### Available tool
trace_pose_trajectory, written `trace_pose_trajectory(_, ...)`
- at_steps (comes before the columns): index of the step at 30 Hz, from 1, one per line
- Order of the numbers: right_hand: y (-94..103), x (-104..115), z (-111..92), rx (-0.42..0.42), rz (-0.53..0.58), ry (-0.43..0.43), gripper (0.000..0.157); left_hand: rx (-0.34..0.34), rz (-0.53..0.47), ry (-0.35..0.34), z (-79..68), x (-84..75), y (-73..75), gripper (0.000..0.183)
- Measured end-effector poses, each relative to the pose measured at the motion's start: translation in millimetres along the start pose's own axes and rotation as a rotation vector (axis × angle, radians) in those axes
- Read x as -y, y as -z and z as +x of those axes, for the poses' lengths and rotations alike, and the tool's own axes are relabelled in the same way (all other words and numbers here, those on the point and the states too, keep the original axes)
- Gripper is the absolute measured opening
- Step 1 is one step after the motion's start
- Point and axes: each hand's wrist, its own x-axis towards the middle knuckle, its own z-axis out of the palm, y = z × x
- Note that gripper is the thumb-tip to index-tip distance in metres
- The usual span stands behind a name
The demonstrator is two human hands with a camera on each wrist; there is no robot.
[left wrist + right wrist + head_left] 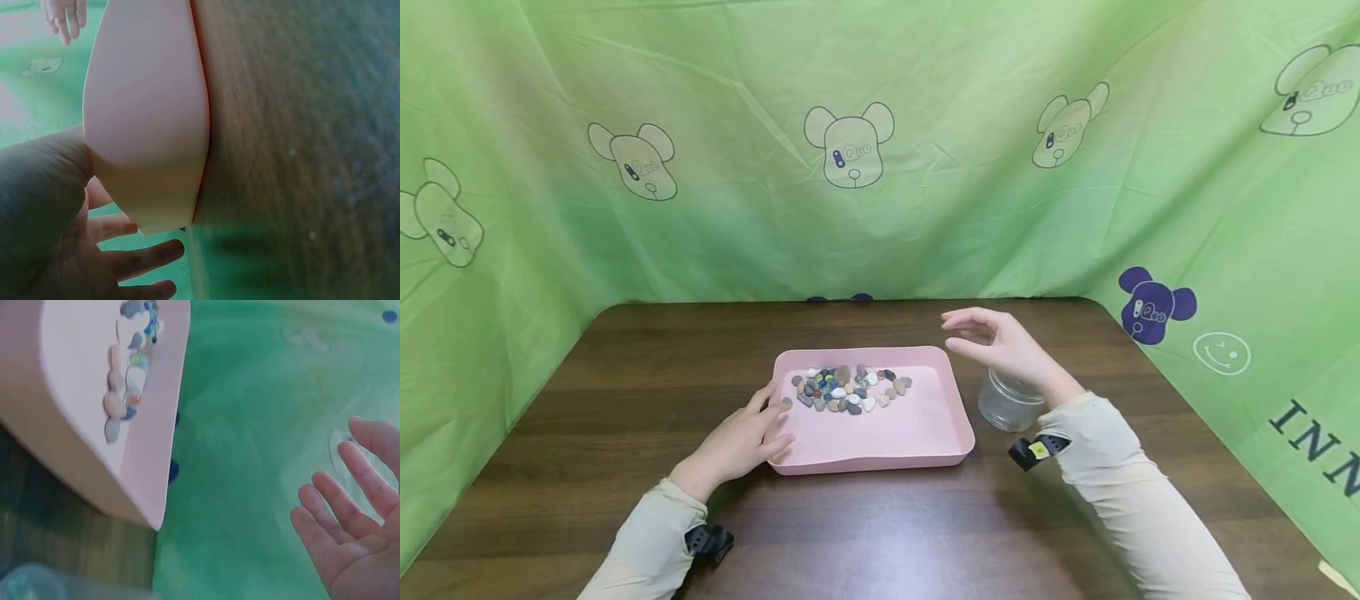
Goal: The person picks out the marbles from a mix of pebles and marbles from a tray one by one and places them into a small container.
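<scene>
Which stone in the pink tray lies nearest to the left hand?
The grey stone at the group's left edge, beside the left hand; the other stones lie farther right.

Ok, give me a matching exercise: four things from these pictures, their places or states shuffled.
1. Small multicoloured stones
2. Clear round jar
3. Bare left hand
4. Bare right hand

A. Right of the pink rectangular tray, on the dark brown wooden table
B. Raised, holding nothing
C. Inside the tray
D. At the tray's left wall

Pairs: 1-C, 2-A, 3-D, 4-B

Left grip at pink tray, fingers extended; wood tabletop alongside, green cloth.
</scene>
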Motion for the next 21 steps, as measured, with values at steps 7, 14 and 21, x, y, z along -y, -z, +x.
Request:
trace_pose_trajectory(7,-19.3,5,17,0.062,0.013,0.048,0.027,0.006,-0.005,0.005,0.2,-0.6,0.4,0.051)
trace_pose_trajectory(14,-33.1,2,33,0.115,-0.005,0.087,0.027,0.002,-0.003,-0.001,-0.1,-0.6,0.3,0.05)
trace_pose_trajectory(21,-47.5,-5,48,0.129,0.002,0.055,0.026,0.001,-0.009,-0.003,0.1,-0.2,0.0,0.051)
